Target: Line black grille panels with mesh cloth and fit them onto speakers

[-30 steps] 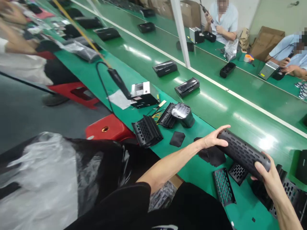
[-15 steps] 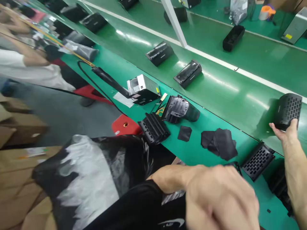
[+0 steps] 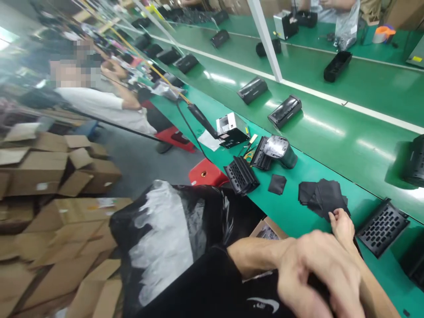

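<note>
head view. the left hand (image 3: pixel 318 269) and right hand (image 3: pixel 344 234) are at the lower edge of the view, the left lying across the right wrist area. the left fingers (image 3: pixel 294 287) are curled downward over a dark item; the item is mostly hidden and cannot be identified. the right fingertips (image 3: pixel 338 217) are bunched and touch the near edge of the black fabric pile (image 3: pixel 323 198). whether they grip it cannot be told.

the pile lies on the green worktop (image 3: pixel 288 212), its long axis running from upper left to lower right in the view, along the worktop edge.

positions relative to the pile: just right, a black perforated grille panel (image 3: pixel 382 227) lies flat, its long axis rising toward the upper right. just left is a small black square pad (image 3: pixel 277 184). further up and left stand a round-ended black speaker housing (image 3: pixel 277 150) and a black slotted panel (image 3: pixel 241 175). well right, a black perforated speaker body (image 3: pixel 415 161) is cut by the frame edge. well left, below the worktop, are a red stool (image 3: pixel 207 172) and cardboard boxes (image 3: pixel 59 225).
</note>
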`<action>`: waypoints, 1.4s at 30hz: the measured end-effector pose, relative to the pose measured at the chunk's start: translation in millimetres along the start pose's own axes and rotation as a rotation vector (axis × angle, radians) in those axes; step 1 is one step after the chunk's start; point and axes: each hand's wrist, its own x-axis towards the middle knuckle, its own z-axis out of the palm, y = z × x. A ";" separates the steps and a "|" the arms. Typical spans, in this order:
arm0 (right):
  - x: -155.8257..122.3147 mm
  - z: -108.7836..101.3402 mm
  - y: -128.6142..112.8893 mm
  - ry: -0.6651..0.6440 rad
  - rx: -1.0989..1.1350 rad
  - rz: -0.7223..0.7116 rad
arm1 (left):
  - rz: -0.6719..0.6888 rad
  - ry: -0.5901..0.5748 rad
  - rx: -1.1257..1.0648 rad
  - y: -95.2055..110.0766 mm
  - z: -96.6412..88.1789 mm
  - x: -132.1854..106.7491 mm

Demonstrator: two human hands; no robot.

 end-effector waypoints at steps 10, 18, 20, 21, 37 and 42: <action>21.7 -26.8 -0.9 -0.058 0.077 -0.083 | -0.583 0.957 0.059 -126.7 -64.7 -35.7; -10.9 -75.1 -6.1 -0.360 0.567 0.029 | -0.499 0.998 -0.001 -186.1 -64.0 -9.8; -26.8 -83.1 3.9 -0.380 0.661 0.104 | -0.505 0.774 -0.024 -185.7 -66.9 -6.6; -35.5 -85.3 10.9 -0.372 0.702 0.147 | -0.534 0.666 -0.002 -185.8 -67.8 -5.7; -133.4 -38.2 125.9 0.221 0.388 0.557 | -0.627 -0.077 1.023 -219.7 -18.3 18.1; -130.4 -42.0 132.2 0.420 0.106 0.529 | -0.629 -0.061 1.108 -228.4 -19.8 6.7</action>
